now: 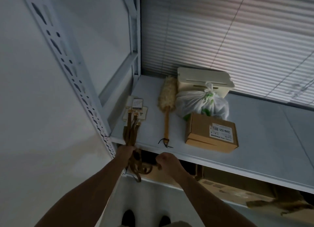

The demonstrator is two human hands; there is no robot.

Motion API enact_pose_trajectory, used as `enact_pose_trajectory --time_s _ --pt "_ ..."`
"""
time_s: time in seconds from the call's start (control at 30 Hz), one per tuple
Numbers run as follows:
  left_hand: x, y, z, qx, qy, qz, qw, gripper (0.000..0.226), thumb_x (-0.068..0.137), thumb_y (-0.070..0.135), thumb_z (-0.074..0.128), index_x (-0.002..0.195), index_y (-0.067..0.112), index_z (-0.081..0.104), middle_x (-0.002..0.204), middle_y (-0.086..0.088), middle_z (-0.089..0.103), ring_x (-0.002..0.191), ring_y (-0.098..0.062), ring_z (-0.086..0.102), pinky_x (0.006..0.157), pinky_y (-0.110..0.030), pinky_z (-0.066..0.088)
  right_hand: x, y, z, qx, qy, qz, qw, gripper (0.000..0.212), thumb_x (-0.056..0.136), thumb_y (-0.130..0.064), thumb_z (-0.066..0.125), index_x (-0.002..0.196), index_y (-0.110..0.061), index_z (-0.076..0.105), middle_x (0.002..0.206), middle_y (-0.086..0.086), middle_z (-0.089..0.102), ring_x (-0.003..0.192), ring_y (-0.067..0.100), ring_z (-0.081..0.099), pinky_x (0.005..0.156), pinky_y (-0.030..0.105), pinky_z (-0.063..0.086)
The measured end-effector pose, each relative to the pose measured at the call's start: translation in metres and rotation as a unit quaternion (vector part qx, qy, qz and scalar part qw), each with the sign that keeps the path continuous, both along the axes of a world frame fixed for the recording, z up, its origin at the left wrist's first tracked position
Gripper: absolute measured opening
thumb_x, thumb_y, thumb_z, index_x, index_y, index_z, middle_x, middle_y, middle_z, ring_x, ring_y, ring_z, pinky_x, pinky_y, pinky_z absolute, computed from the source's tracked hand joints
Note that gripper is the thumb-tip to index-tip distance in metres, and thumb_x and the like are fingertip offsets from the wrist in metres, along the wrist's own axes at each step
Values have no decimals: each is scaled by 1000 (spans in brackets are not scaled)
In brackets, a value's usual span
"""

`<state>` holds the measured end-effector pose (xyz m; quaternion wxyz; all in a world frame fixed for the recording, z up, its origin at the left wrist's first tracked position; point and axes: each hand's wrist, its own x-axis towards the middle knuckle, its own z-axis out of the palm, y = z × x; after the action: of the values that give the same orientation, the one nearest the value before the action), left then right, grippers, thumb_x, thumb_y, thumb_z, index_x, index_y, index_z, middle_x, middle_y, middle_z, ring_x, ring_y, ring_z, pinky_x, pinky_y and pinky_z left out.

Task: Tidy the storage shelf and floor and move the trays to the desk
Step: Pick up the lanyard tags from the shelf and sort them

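1. Head view: at 9 o'clock a white perforated upright [68,70] of the storage shelf [254,141] slants down the frame.
2. Just right of it, badge cards [135,110] lie at the shelf's left end. Their brown lanyard straps [130,135] trail over the front edge toward 6 o'clock.
3. Here's the left hand [126,152], just below that edge, its grip curled round the bunched straps.
4. At its 3 o'clock is the right hand [167,160], grip curled and seemingly pinching a loop of the same straps. It's dim there, so that's a judgement.
5. Up at 12 o'clock a fluffy duster [167,97] lies flat, handle toward the front edge.
6. Right again is a tied plastic bag [202,104], with a cream lidded box [203,80] behind it at 12 o'clock. A cardboard box [212,133] sits against it at 6 o'clock.
7. Down at 4 o'clock, flattened cardboard [220,181] sits on the lower tier.
8. Progress looks early. The straps are being gathered, the shelf items sit loosely grouped, and the lower tier looks unsorted. No tray or worktop shows, so that move seems all ahead.
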<state>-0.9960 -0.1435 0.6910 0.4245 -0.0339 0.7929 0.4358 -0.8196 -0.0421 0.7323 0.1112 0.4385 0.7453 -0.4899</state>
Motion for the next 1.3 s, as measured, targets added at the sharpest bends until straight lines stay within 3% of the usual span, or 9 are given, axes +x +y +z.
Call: enact_pose_trajectory --time_s 0.13,0.27,0.43,0.57,0.77,0.87,1.03,1.17,1.3 --pt "8 -18 30 -6 126 -120 985 18 86 31 59 80 16 66 74 -2 64 70 -16 59 64 -28 44 -56 0 -9 -182 14 -116 976 40 97 -43 51 105 -7 68 102 12 68 83 18 61 84 36 47" --pt "0 -34 48 -84 228 -254 936 18 78 40 58 87 27 67 78 7 70 74 -12 66 74 -31 55 -109 -11 -1 -293 39 -147 944 59 90 -65 53 112 -12 66 112 8 69 103 25 64 92 39 47" --pt "-3 -55 65 -94 212 -387 892 9 86 23 57 89 14 57 76 2 61 74 -17 63 66 -24 51 -150 -17 19 -399 116 -206 886 11 96 -13 62 99 -3 59 89 15 66 72 24 66 56 35 59" --pt "-22 -72 75 -55 129 -351 926 16 81 19 64 94 13 70 91 -8 72 88 -20 70 91 -35 54 -158 -5 38 -350 109 -153 917 18 95 4 48 79 -4 52 53 9 51 44 18 52 56 36 53" --pt "-41 -47 105 155 308 -73 936 34 87 5 54 114 25 62 110 11 63 103 -5 59 79 -17 45 -120 22 117 -268 128 -3 955 23 92 3 54 109 14 66 50 5 44 37 10 35 43 24 42" --pt "-41 -15 127 243 202 -93 944 30 95 8 50 122 16 59 119 4 61 114 -13 55 90 -18 42 -96 29 161 -236 123 99 959 13 92 1 59 91 0 72 49 -1 38 38 8 29 43 22 32" --pt "3 8 146 299 -110 -102 942 36 105 21 29 109 5 60 85 -7 70 64 -10 66 56 -14 52 -72 42 211 -213 116 150 958 15 95 -1 56 81 -4 60 47 -1 31 32 7 27 41 20 32" --pt "26 15 132 347 -279 -106 889 74 89 67 31 118 12 70 117 -17 67 103 -33 62 92 -48 48 -61 60 225 -106 94 157 977 22 95 -5 57 73 -9 56 45 0 42 33 8 29 47 27 32" --pt "28 27 125 406 -315 -98 852 96 63 80 60 130 11 62 131 -20 58 113 -38 56 98 -52 42 -50 66 231 -134 99 159 973 35 97 -6 54 64 -11 66 48 3 46 32 8 29 48 26 39"
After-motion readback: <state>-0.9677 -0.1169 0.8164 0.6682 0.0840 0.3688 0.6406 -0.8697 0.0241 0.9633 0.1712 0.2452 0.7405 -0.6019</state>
